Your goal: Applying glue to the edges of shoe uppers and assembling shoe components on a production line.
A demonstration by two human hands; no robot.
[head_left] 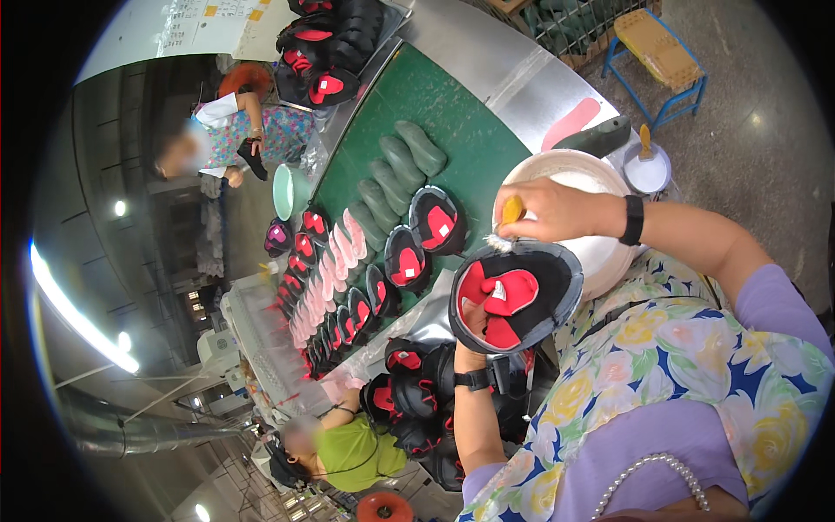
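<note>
My left hand (pixel 474 324) grips a black shoe upper (pixel 557 278) with red lining, its open underside turned up; part of the hand is hidden behind the upper. A greyish band runs round the upper's edge. In my right hand (pixel 552 209) is a small brush (pixel 513 209) with a yellow handle. Its white bristles are at the upper's far edge; whether they touch it I cannot tell. Below my right hand and forearm stands a large whitish basin (pixel 565 159) with white contents, partly covered by the hand and upper.
A green belt (pixel 452 104) carries dark green shoe lasts (pixel 400 163), pink insoles (pixel 326 278) and several uppers (pixel 406 261). More uppers (pixel 413 391) are piled beside my left arm. A tub (pixel 646 178) holds another brush. A stool (pixel 658 52) stands far right. Two people work at the left.
</note>
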